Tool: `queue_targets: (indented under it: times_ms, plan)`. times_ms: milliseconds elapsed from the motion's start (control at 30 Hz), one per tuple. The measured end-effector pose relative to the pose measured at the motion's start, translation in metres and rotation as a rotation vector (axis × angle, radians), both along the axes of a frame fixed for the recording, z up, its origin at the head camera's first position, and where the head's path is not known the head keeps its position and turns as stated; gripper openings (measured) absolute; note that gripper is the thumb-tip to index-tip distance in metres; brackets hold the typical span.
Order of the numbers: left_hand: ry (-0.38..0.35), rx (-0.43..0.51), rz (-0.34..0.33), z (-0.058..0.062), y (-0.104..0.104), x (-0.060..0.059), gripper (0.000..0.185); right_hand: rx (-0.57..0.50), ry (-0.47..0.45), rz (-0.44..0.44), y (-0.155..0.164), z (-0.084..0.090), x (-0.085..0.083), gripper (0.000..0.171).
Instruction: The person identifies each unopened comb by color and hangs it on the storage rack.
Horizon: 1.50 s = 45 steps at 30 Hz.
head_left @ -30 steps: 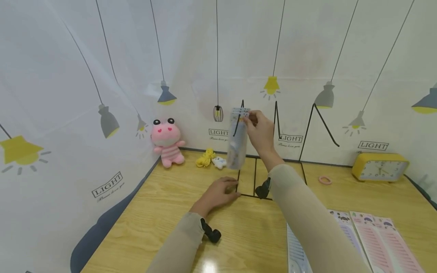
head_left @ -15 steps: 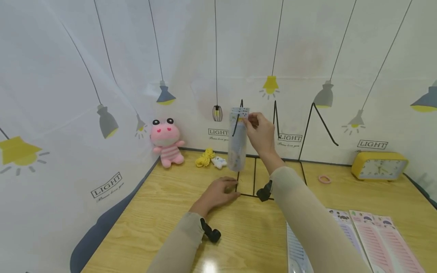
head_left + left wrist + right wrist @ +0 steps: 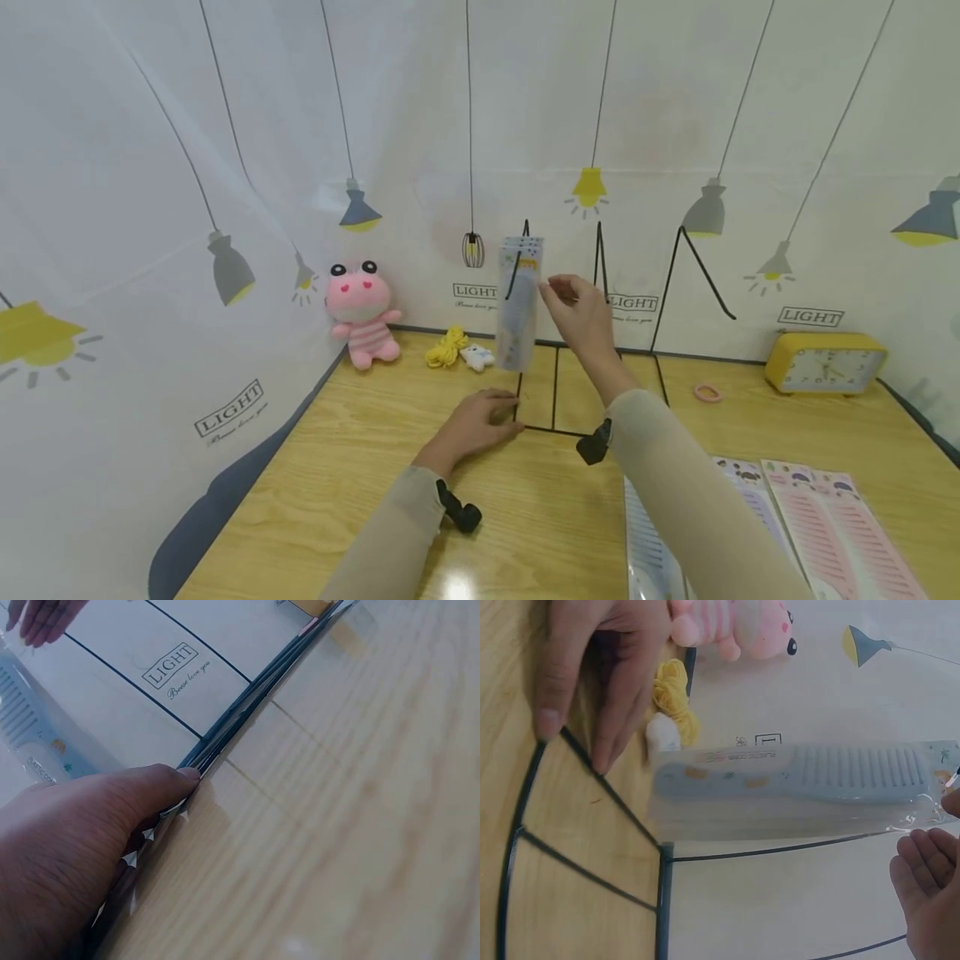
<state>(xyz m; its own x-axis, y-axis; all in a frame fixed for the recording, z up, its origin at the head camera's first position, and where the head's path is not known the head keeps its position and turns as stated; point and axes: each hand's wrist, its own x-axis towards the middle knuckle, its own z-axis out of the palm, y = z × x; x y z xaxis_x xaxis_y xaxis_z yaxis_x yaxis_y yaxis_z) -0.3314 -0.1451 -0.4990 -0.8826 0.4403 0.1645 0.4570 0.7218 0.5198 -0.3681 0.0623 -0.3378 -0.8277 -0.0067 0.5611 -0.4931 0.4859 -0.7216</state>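
A black wire display rack (image 3: 554, 392) with upright hooks stands on the table against the backdrop. Several clear packs hang on its left hook, and the right wrist view shows a light-blue comb (image 3: 862, 769) inside the front one. My left hand (image 3: 472, 425) holds the front left corner of the rack's base, thumb and finger set on its rods. In the left wrist view the thumb (image 3: 154, 784) presses along a rod. My right hand (image 3: 583, 321) is beside the hanging packs, fingers loosely bent and nothing between them.
Packs of blue combs (image 3: 652, 533) and pink combs (image 3: 810, 525) lie at the front right. Behind stand a pink plush toy (image 3: 367, 312), a yellow cord bundle (image 3: 447, 346), a small white figure (image 3: 477, 357), a pink ring (image 3: 708, 392) and a yellow clock (image 3: 825, 364).
My right hand has let go of the top of the hanging comb packs and drawn back slightly right and down. The packs stay on the hook; my left hand keeps its place.
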Motion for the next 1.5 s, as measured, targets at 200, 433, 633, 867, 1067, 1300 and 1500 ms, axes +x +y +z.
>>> queue_targets:
  times_ms: [200, 433, 633, 867, 1067, 1300, 1500]
  plan:
    - [-0.007, 0.009, 0.008, 0.0, 0.003, 0.003, 0.057, 0.089, 0.003, -0.011, 0.017, -0.019, 0.016, 0.038]
    - [-0.008, 0.015, 0.028, 0.002, 0.003, 0.003, 0.057, 0.178, -0.078, 0.083, 0.032, -0.024, 0.038, 0.04]
    - [-0.035, 0.022, 0.043, 0.001, 0.0, 0.003, 0.058, 0.165, -0.21, 0.156, 0.043, -0.025, 0.054, 0.046]
    - [-0.024, 0.018, 0.027, 0.003, 0.001, 0.004, 0.057, 0.173, -0.256, 0.127, 0.064, -0.03, 0.075, 0.051]
    - [-0.018, 0.005, 0.027, 0.005, 0.002, 0.005, 0.058, 0.135, -0.304, 0.167, 0.094, -0.04, 0.101, 0.046]
    - [-0.013, -0.002, 0.029, 0.005, 0.004, 0.004, 0.058, 0.151, -0.285, 0.175, 0.136, -0.068, 0.129, 0.037]
    - [-0.039, 0.0, 0.035, 0.004, 0.002, 0.006, 0.06, 0.082, -0.306, 0.274, 0.163, -0.114, 0.139, 0.03]
